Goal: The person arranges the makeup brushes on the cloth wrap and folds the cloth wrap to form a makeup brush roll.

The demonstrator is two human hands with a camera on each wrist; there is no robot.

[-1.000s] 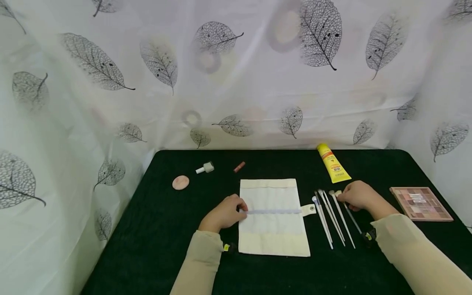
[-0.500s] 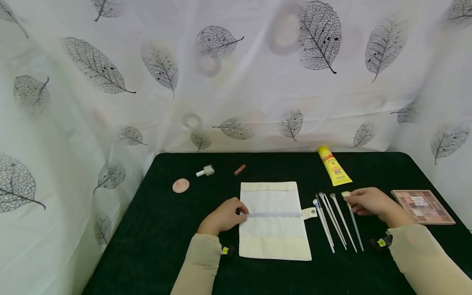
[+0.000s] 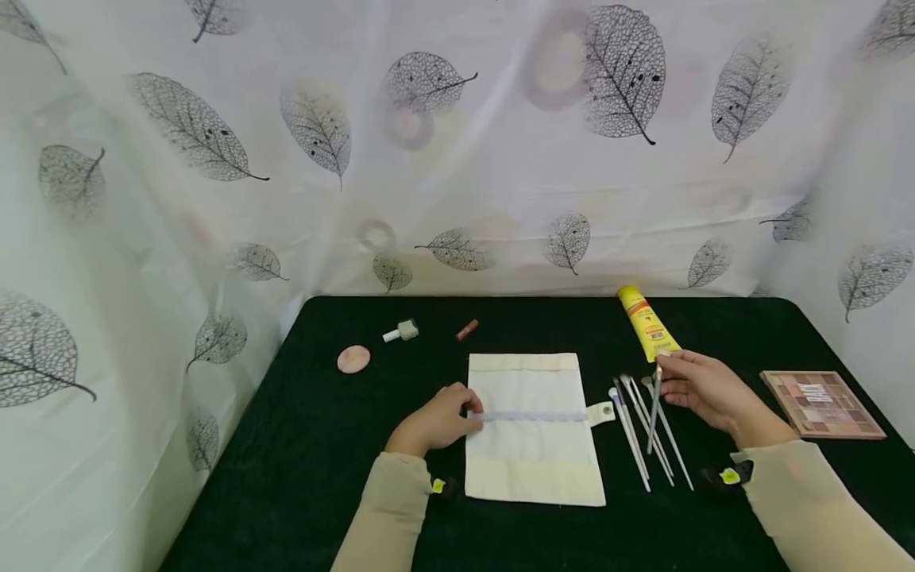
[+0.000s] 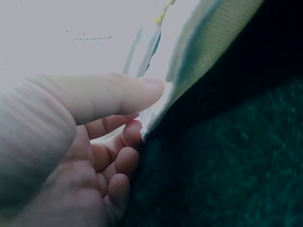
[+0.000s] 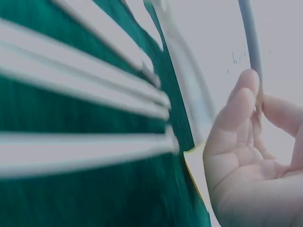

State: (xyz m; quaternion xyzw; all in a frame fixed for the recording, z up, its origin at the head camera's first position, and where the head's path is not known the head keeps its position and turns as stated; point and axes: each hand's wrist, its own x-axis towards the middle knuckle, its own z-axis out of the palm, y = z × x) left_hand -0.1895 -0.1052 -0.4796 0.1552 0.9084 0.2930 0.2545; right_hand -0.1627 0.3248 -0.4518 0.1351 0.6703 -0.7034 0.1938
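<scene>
A makeup brush [image 3: 654, 425] hangs handle-down from my right hand [image 3: 715, 399], which pinches it near the bristle end between thumb and fingers. In the right wrist view, the handle of this brush [image 5: 251, 40] rises past the fingertips. Several other makeup brushes [image 3: 630, 445] lie side by side beneath and left of that hand. My left hand [image 3: 438, 417] pinches the left edge of an unfolded cream cloth brush pouch [image 3: 532, 469], at its lilac middle band. Up close in the left wrist view, the thumb presses on the pouch edge [image 4: 177, 71] with fingers beneath.
Behind the right hand lies a yellow tube [image 3: 646, 322]. An eyeshadow palette [image 3: 822, 405] rests at the far right. A nail polish bottle [image 3: 406, 329], a small reddish-brown tube [image 3: 467, 330] and a round pink puff [image 3: 353, 359] sit at the back left of the dark green table [image 3: 322, 492].
My right hand has lifted the rightmost makeup brush off the table and brought it left, over the other brushes. The left hand keeps its hold on the pouch edge.
</scene>
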